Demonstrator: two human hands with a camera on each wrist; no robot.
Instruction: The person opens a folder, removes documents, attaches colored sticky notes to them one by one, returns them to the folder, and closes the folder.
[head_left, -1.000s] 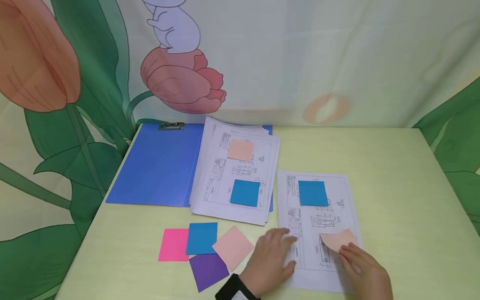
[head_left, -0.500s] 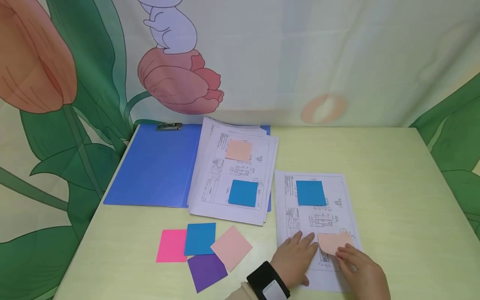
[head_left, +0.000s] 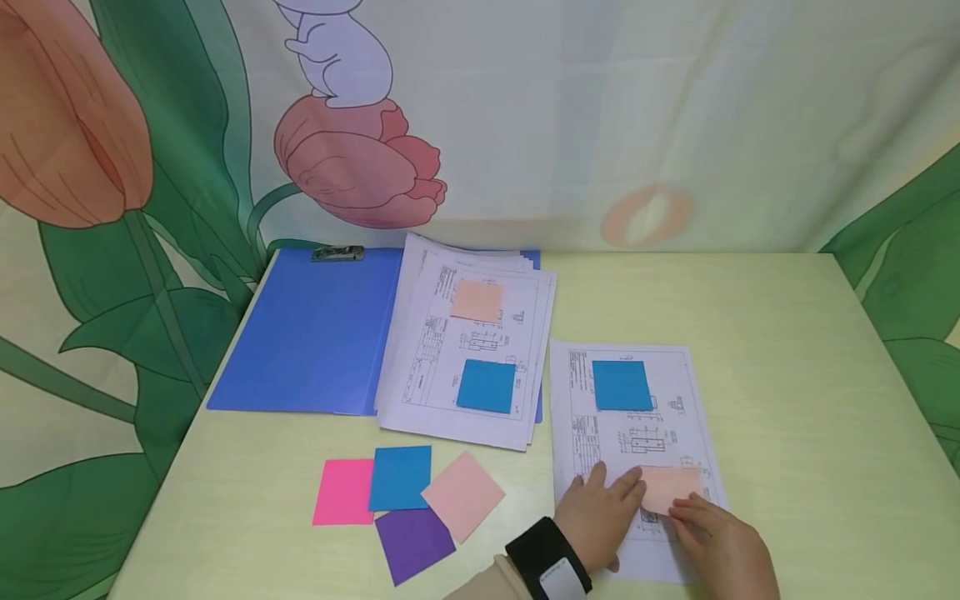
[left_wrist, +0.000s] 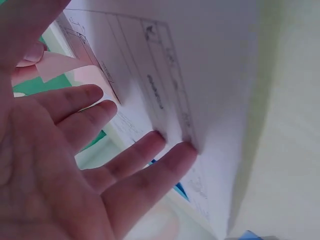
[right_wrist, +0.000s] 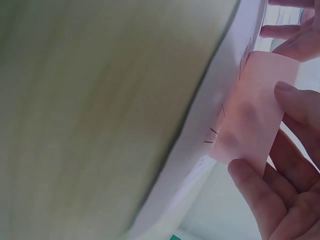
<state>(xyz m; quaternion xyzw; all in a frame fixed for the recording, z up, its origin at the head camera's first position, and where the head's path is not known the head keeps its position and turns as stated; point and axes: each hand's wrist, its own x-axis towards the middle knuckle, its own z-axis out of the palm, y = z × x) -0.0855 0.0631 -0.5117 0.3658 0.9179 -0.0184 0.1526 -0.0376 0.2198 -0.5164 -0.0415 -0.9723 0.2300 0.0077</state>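
A peach sticky note lies over the lower part of a printed drawing sheet on the table. My right hand pinches its lower right edge; in the right wrist view the note stands tilted off the paper, between thumb and fingers. My left hand rests on the sheet with fingers spread, its index fingertip at the note's left edge. Seen from the left wrist, the left hand has fairly straight fingers, some fingertips touching the paper. A blue sticky note sits near the sheet's top.
Left of the sheet is a blue clip folder with a stack of drawings bearing a peach note and a blue note. Loose pink, blue, purple and light pink squares overlap nearer me.
My left hand has moved right across the sheet to the note's left edge. The peach note, curled up before, now lies flatter over the drawing, still pinched by my right hand.
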